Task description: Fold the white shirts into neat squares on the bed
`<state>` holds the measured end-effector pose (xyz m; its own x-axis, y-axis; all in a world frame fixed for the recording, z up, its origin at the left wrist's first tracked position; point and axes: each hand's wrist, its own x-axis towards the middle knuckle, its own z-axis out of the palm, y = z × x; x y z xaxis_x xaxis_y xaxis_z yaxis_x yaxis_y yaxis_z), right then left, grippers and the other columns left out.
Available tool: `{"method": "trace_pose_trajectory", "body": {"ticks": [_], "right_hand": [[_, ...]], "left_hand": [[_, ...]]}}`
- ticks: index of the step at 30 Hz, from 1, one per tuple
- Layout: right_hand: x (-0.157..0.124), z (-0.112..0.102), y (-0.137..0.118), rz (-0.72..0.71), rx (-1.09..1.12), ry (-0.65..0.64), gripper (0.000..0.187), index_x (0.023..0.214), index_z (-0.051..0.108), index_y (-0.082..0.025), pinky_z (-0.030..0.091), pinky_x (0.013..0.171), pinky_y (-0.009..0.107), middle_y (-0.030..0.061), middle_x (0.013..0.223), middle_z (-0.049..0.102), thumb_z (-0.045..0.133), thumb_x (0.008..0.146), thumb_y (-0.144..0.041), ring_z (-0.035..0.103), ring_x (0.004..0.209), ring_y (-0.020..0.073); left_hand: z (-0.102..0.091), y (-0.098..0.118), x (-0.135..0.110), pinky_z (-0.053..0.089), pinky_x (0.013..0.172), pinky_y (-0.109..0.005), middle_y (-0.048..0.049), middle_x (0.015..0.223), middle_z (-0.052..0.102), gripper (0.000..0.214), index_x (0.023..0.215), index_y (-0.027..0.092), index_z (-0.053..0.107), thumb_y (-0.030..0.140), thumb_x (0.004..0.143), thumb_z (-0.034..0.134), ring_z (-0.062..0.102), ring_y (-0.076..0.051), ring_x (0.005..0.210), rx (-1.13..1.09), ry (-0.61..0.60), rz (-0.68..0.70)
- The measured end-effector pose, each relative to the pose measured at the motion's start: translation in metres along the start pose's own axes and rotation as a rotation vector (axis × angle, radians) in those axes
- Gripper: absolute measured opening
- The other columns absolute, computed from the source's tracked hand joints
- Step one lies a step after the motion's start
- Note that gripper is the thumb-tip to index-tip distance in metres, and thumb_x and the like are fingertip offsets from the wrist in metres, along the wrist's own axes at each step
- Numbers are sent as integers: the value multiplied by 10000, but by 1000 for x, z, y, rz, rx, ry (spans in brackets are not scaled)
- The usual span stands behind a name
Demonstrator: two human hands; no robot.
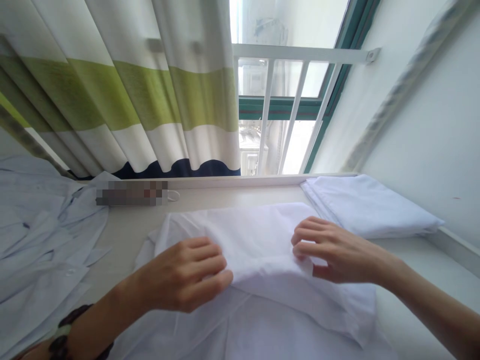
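A white garment (258, 235) lies partly folded on the pale table (127, 230) in front of me. My left hand (187, 275) rests on its near left fold, fingers curled and pinching the cloth. My right hand (330, 247) sits on the right side of the same garment, fingertips bent and gripping the fabric edge. A dark beaded bracelet (67, 330) circles my left wrist.
A folded white cloth (367, 205) lies at the back right by the wall. A pile of pale blue shirts (37, 230) covers the left. Behind the table hang a green-and-white striped curtain (123, 90) and a barred window (292, 100).
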<state>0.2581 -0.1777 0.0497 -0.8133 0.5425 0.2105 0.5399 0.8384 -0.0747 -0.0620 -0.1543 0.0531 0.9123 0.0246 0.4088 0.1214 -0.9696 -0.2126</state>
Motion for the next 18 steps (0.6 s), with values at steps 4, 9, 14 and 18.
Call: {"method": "trace_pose_trajectory", "body": {"ticks": [4, 9, 14, 18], "right_hand": [[-3, 14, -7, 71, 67, 7, 148, 892, 502, -240, 478, 737, 355, 52, 854, 637, 545, 788, -144, 587, 766, 194], [9, 30, 19, 290, 88, 413, 183, 1061, 368, -241, 499, 625, 296, 37, 842, 636, 487, 922, -242, 644, 733, 178], [23, 36, 25, 254, 57, 531, 133, 1075, 391, -237, 481, 617, 304, 49, 872, 604, 372, 957, -180, 610, 699, 172], [29, 35, 16, 248, 83, 419, 223, 1124, 414, -226, 488, 700, 338, 90, 1036, 580, 399, 918, -143, 597, 799, 187]], "left_hand": [[7, 7, 1, 518, 679, -318, -11, 737, 629, 227, 985, 217, 505, 54, 828, 486, 598, -165, 679, -3, 35, -54], [13, -21, 5, 500, 750, -349, -93, 988, 623, 326, 1074, 196, 448, -10, 820, 447, 603, -197, 847, 220, 129, -231], [28, -23, 12, 480, 746, -345, -122, 1042, 588, 337, 1075, 151, 416, -25, 791, 366, 570, -212, 857, 282, 105, -437], [36, -19, 21, 458, 712, -365, -92, 885, 572, 319, 1087, 109, 420, 107, 774, 479, 527, -229, 770, 283, 36, -483]]}}
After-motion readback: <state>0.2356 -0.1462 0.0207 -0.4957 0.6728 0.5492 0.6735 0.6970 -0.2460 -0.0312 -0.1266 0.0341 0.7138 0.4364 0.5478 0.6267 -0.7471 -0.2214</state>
